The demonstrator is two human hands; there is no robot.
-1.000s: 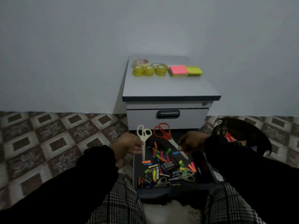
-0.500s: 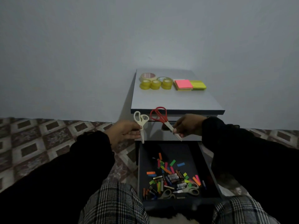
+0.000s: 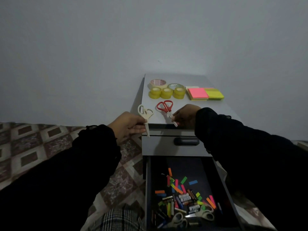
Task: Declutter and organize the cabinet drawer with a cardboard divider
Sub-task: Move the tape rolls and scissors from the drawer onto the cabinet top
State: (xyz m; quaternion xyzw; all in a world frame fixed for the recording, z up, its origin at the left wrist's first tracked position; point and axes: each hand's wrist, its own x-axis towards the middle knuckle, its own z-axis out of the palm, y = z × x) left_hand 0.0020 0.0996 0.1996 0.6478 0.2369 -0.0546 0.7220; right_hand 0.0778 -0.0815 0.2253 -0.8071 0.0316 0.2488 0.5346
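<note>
My left hand (image 3: 129, 126) pinches the blades of cream-handled scissors (image 3: 145, 114), handles pointing away, at the front left corner of the grey cabinet top (image 3: 200, 110). My right hand (image 3: 186, 116) pinches the blades of red-handled scissors (image 3: 165, 106), whose handles lie over the cabinet top. Below, the open drawer (image 3: 221, 185) holds coloured paper strips (image 3: 176, 184), batteries (image 3: 186, 198) and two more grey-handled scissors (image 3: 205, 213). No cardboard divider is in view.
Several tape rolls (image 3: 166, 91) and sticky-note pads (image 3: 205, 93) sit at the back of the cabinet top. A shut upper drawer with a dark handle (image 3: 186, 141) is below its edge. Patterned floor tiles (image 3: 33, 142) lie to the left. My checked trousers (image 3: 121, 220) are at the bottom.
Both hands have lifted the two pairs of scissors from the drawer up to the cabinet top. The view has tilted, bringing the top closer.
</note>
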